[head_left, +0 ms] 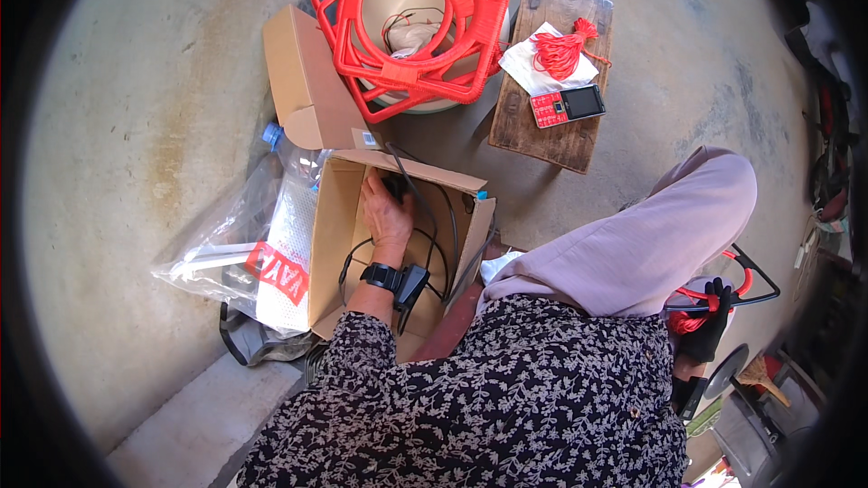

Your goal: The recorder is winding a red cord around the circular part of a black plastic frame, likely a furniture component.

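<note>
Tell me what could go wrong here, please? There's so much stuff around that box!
Maybe a few things. The black cables loop around the left hand inside the cardboard box, so they might snag on the black wrist strap. The phone lies close to the edge of the wooden stool, so a bump could knock it off. The red frames overlap on top of the bucket and might slip.

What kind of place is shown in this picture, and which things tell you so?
Probably a home work area or small workshop: red frames are stacked over a pale tub, a red cord bundle rests on white material atop a wooden stool, and the floor looks like bare concrete.
</note>
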`<state>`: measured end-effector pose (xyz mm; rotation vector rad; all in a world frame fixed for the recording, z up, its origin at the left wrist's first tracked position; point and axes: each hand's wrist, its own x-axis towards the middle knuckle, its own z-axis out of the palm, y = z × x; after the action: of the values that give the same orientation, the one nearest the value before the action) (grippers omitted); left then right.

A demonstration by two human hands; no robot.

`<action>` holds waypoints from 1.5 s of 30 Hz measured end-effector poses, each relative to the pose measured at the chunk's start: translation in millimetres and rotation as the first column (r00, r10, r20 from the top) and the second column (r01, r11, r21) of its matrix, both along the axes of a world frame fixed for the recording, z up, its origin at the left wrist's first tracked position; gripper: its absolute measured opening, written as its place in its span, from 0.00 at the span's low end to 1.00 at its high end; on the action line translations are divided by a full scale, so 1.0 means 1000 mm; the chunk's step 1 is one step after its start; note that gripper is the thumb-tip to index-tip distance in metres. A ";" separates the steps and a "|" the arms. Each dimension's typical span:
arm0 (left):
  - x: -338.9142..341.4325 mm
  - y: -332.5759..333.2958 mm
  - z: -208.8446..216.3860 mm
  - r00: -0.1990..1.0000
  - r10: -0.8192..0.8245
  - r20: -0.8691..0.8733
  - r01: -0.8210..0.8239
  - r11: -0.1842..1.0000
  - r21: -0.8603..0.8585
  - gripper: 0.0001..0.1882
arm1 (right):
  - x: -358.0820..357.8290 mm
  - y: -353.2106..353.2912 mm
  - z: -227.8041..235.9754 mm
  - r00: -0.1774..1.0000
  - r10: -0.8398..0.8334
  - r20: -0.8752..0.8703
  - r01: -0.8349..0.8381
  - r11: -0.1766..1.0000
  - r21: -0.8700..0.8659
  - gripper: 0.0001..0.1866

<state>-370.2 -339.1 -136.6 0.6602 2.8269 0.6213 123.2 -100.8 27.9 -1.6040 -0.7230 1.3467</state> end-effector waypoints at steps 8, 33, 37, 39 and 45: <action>-0.002 -0.005 -0.003 0.999 -0.043 0.011 0.042 0.998 0.048 0.38 | -0.001 -0.002 0.000 0.998 0.055 0.021 -0.056 0.998 0.015 0.32; -0.006 -0.010 0.005 0.953 0.201 0.227 -0.210 0.978 0.016 0.39 | 0.002 -0.003 0.001 0.995 0.091 0.036 -0.092 0.995 0.039 0.34; -0.004 -0.017 0.011 0.974 0.154 0.164 -0.138 0.985 -0.107 0.37 | 0.007 -0.001 -0.005 0.991 0.118 0.063 -0.123 0.990 0.070 0.32; -0.002 -0.019 0.014 0.974 0.136 0.182 -0.110 0.983 -0.145 0.36 | 0.008 0.001 -0.006 0.991 0.096 0.090 -0.104 0.991 0.083 0.33; 0.004 -0.019 0.019 0.967 0.166 0.192 -0.145 0.982 -0.120 0.34 | 0.000 -0.001 -0.001 0.995 0.067 0.071 -0.073 0.995 0.072 0.33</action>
<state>-366.5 -358.0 -117.9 0.3373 2.7150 0.5263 123.3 -101.6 26.5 -1.5849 -0.8681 1.3045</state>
